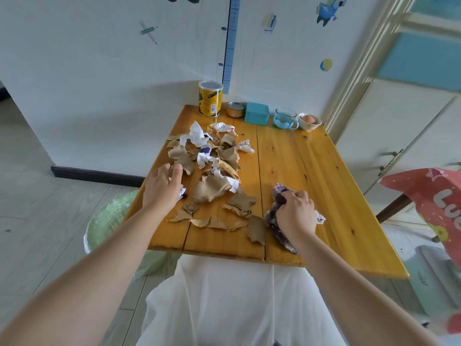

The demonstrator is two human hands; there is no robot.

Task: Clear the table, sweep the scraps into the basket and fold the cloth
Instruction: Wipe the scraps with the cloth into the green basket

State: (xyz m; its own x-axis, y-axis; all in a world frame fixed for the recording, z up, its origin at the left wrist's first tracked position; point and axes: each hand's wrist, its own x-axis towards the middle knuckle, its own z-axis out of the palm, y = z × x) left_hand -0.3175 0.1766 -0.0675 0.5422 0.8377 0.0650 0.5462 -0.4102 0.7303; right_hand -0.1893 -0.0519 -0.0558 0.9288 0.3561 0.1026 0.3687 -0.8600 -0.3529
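**Scraps can miss the basket, far-edge items can get knocked**

Your left hand (pixel 163 188) is palm down at the left side of the scraps (pixel 212 168), fingers loosely spread and holding nothing. A small white bit peeks from under the palm; can't tell if you're pressing on it. Your right hand (pixel 295 212) is curled tight round the bunched purple cloth (pixel 279 194), on the table (pixel 311 183) just right of the pile, near the front edge.

Risks, as I judge them:
- The green basket (pixel 107 221) sits on the floor under the left edge, only partly sticking out past it. Sweep too far fwd or back and torn bits likely drop on the floor beside it.
- The paper is light & crumpled, so a fast push prob. scatters it or lets pieces slide under the cloth.
- One white scrap (pixel 320 218) lies right of your right hand, outside the sweep path, so it's easy to miss.
- Flat brown strips lie close to the front edge and could fall into your lap.
- The yellow can (pixel 210 98) stands just behind the pile's far end, w/ a small tin (pixel 235 109), teal box (pixel 257 113), glass cup (pixel 285 118) and bowl w/ an egg (pixel 310 121) in a row along the back. A wide stroke could tip the can.

Room: the right half of the table is bare wood, good for folding later. The left edge is open above the basket. A red patterned cover (pixel 429 203) crowds the right side
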